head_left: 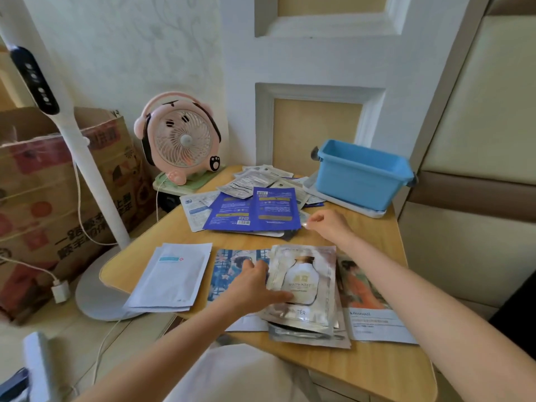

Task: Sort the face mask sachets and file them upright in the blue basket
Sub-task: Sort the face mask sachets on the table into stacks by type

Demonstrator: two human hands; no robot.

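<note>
Sorted stacks lie along the table's near edge: white sachets point(174, 275), a blue-picture sachet point(224, 271), a silver bottle-print stack point(307, 285) and an orange-picture sachet point(362, 288). My left hand point(255, 288) rests flat on the silver stack's left edge, thumb on the top sachet. An unsorted heap with dark blue sachets point(255, 210) lies mid-table. My right hand point(327, 223) pinches the edge of a sachet at that heap's right side. The blue basket point(362, 177) stands at the back right and looks empty.
The basket sits on a white tray point(342, 200). A pink desk fan point(179, 140) stands at the back left on a green mat. Left of the table are a white lamp pole point(87, 169), its round base and a cardboard box point(43, 198).
</note>
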